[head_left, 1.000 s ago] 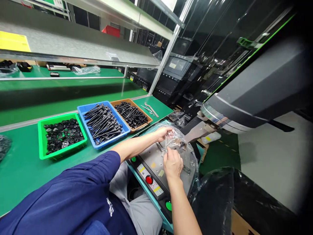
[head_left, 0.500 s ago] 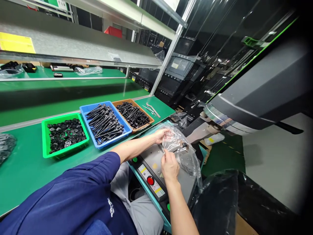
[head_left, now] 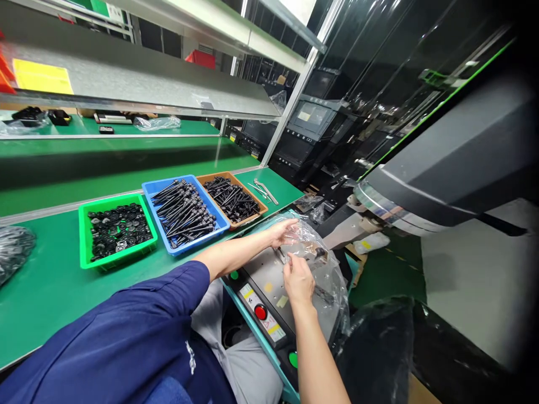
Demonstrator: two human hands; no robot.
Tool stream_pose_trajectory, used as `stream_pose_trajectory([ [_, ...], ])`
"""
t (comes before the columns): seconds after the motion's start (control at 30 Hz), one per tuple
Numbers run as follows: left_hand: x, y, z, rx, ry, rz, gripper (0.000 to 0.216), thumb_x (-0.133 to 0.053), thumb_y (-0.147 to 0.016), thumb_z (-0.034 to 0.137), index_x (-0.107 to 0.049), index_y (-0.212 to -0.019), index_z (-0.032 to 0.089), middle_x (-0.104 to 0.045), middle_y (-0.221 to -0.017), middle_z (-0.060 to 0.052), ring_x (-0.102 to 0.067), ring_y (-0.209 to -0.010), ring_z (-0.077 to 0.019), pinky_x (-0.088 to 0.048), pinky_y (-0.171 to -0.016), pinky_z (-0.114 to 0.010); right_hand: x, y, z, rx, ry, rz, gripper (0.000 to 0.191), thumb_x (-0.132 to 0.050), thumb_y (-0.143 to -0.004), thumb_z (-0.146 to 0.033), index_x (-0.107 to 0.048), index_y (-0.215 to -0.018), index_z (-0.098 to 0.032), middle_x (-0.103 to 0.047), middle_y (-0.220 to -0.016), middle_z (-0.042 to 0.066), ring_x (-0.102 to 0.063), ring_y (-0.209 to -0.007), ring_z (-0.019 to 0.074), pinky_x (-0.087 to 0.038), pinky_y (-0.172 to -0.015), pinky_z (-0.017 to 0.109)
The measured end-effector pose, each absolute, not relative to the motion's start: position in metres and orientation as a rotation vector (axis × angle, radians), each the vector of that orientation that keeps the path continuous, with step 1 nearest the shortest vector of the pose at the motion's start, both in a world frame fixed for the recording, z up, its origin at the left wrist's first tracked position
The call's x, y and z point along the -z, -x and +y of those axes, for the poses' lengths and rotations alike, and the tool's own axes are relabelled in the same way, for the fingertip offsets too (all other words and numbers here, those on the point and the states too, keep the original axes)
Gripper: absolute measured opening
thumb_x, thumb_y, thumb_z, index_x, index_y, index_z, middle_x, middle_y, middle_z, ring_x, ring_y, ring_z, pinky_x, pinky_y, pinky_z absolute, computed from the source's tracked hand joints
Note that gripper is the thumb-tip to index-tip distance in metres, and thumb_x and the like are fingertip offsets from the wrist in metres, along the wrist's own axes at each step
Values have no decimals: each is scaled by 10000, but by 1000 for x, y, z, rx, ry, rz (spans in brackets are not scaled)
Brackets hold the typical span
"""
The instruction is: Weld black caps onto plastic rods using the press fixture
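Both hands are on the clear plastic bag (head_left: 314,255) over the grey machine plate (head_left: 263,275). Left hand (head_left: 281,231) pinches the bag's upper edge near the far side; right hand (head_left: 298,279) is closed on the near edge, thumb and fingers gripping film just beside a small dark part (head_left: 319,253) inside.

To do this well, my read: keep the mouth pulled taut between the two hands so the film doesn't fold over the part, and work low over the plate so anything that slips lands there, not on the floor. Stay off the red button (head_left: 260,312) and the green button (head_left: 293,359) below my wrist.

Hard to make out: what the dark part is, whether more pieces sit in the bag (glare on the film), and whether my right fingertips touch the part or only plastic. Bag's lower end drapes off the plate edge. Parts trays, green tray (head_left: 86,252), blue tray (head_left: 154,191), brown tray (head_left: 256,216), sit well apart on the bench.
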State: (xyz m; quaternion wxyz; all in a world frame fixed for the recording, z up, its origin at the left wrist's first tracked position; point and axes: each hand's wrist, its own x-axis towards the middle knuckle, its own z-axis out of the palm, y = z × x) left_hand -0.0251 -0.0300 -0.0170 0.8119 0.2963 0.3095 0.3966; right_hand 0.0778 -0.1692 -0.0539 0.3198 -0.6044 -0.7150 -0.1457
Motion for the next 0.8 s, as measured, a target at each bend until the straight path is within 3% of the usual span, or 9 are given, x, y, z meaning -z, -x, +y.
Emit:
stream_pose_trajectory([
  [0.1,10,21,-6,-813,-647,670,359,-571,-861,512,-653,-816,166,-633,-776,-38,-565,-717,-153,-517,-725,-304,55,-80,-168,367,1561,-1908,346,-404,-895,-215,-680,-1094,-149,-630,-884,82,-543,-809,207,-382,-739,311],
  [0.2,-2,14,10,-826,-663,621,327,-555,-878,445,-634,-768,147,-612,-701,-31,-531,-655,-135,-500,-684,-284,57,-80,-166,358,1554,-1909,344,-400,-888,-207,-681,-1076,-148,-630,-873,81,-541,-817,210,-384,-749,315],
  [0.33,-23,1,19,-937,-687,478,168,-611,-845,310,-635,-810,148,-635,-730,-23,-547,-662,-121,-503,-750,-291,57,-79,-159,329,1589,-1891,339,-401,-887,-207,-678,-1077,-158,-635,-892,87,-542,-830,211,-384,-765,322],
  [0.5,-24,-6,19,-934,-749,379,159,-587,-841,279,-666,-873,144,-667,-812,-37,-564,-708,-112,-495,-821,-297,61,-77,-149,294,1614,-1903,333,-410,-870,-187,-674,-1071,-158,-633,-896,85,-542,-846,207,-384,-777,322],
  [0.8,18,2,25,-854,-667,650,294,-621,-843,441,-621,-858,147,-663,-867,-55,-613,-772,-143,-535,-798,-306,64,-81,-149,287,1625,-1873,331,-412,-868,-205,-689,-1046,-161,-639,-892,89,-543,-830,212,-378,-766,321],
])
